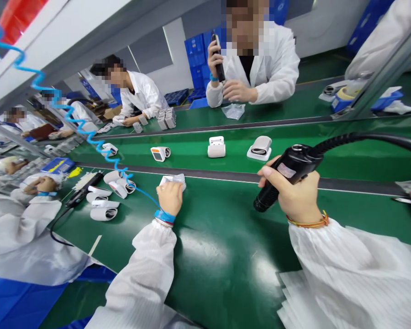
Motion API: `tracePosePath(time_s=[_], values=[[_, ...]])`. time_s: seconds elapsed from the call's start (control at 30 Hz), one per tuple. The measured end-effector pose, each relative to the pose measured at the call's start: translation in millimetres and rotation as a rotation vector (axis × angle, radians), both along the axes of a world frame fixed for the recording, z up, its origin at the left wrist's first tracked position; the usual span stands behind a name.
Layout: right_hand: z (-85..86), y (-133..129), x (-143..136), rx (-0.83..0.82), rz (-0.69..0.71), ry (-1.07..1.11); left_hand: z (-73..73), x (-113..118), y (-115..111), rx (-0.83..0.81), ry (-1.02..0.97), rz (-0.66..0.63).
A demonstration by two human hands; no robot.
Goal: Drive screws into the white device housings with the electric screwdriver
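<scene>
My right hand (296,194) is closed round a black electric screwdriver (287,171), held over the green worktop with its nose tilted down to the left. A thick black cord runs from its back end to the right. Near the worktop's far edge, my left hand (170,197) has its fingers bent down on a crinkled clear plastic bag (180,180). A white edge shows beside the bag; the fingertips and what lies under them are hidden. A blue wrist strap with a coiled blue cord is on my left wrist. Several white wrist blood pressure monitors (104,213) with grey cuffs lie to the left.
Beyond the dark rail, a green conveyor (192,160) carries several monitors (216,148). Another black screwdriver (84,190) lies at left, beside a neighbour's hands. Across, a co-worker (253,68) holds a screwdriver. The coiled blue cord (89,132) hangs across the left side.
</scene>
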State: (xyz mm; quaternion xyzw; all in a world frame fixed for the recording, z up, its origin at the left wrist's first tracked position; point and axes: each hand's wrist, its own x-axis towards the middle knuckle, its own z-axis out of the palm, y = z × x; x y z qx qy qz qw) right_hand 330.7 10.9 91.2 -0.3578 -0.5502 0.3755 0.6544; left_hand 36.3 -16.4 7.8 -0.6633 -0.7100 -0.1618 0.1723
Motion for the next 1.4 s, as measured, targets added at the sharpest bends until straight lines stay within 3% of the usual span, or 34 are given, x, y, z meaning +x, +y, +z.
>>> tracePosePath(time_s=[0.13, 0.23, 0.37, 0.63, 0.8, 0.93, 1.07, 1.17, 1.27, 1.4], values=[[6.6, -2, 3, 0.049, 0.038, 0.239, -10.0, 69, -5, -0.063, -0.039, -0.479], [14.7, -9, 3, 0.102, 0.085, 0.380, -14.1, 110, -5, -0.072, -0.109, -0.712], [20.4, -16, 3, 0.104, 0.116, 0.364, -10.0, 130, -3, -0.016, -0.152, -0.755], [16.9, -17, 6, 0.112, 0.107, 0.307, -6.3, 132, -4, 0.019, -0.168, -0.757], [16.3, -16, 7, 0.133, 0.099, 0.283, -0.7, 135, -1, -0.066, -0.202, -0.732], [20.0, -14, 11, 0.108, 0.057, 0.317, 24.0, 108, 33, -0.064, -0.173, -0.607], [23.4, -10, 15, 0.122, 0.018, 0.345, 53.4, 47, 99, -0.052, -0.131, -0.176], [23.7, -7, 18, 0.124, 0.005, 0.347, 65.8, 0, 144, -0.190, -0.120, 0.194], [23.1, -6, 20, 0.124, 0.004, 0.345, 65.0, -29, 167, -0.277, -0.136, 0.277], [22.9, -4, 25, 0.105, 0.006, 0.382, 54.5, -35, 174, -0.330, -0.172, 0.273]])
